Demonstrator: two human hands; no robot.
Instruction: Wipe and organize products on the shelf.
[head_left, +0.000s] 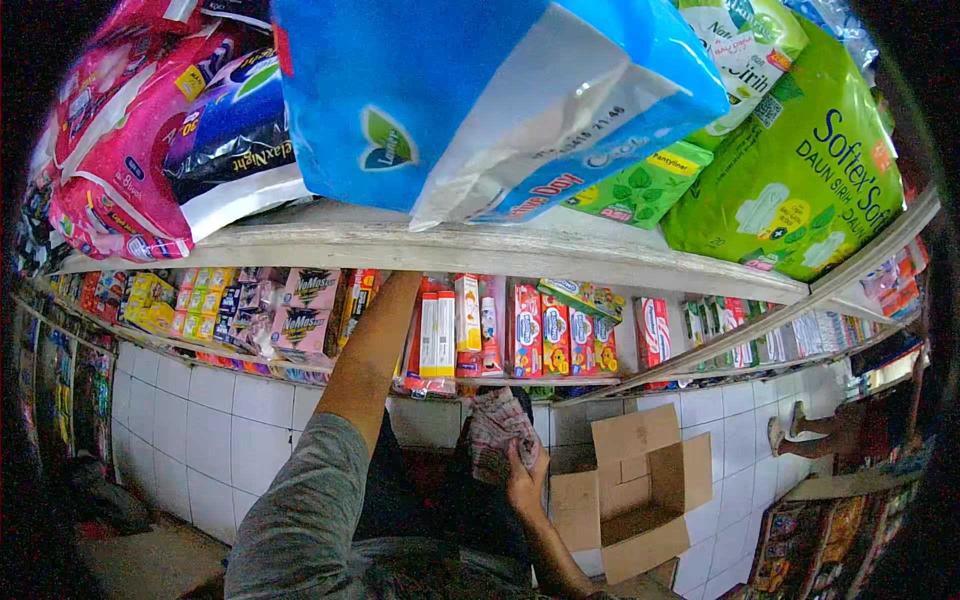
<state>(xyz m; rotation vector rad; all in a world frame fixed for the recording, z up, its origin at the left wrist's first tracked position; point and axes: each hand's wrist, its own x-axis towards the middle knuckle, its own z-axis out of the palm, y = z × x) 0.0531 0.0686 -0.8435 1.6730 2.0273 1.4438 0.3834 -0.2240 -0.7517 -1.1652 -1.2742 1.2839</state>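
My left forearm (371, 360) reaches up to the lower shelf and passes beneath the upper shelf board (480, 251), which hides the hand itself. Boxed tubes (437, 334) stand just right of that forearm, and pink NoMos boxes (304, 330) lie to its left. Low in front of my body, my right hand (527, 474) grips a crumpled checked cloth (501, 431). Small red Kodomo toothpaste boxes (529, 330) stand above the cloth on the lower shelf, with another box lying slanted on top of them.
Large blue (360, 97), pink (120, 172) and green (795, 165) sanitary pad packs crowd the upper shelf. An open cardboard box (637, 517) sits on the white tiled floor (199, 420) by my right hand. Another person's feet (787, 431) are at the right.
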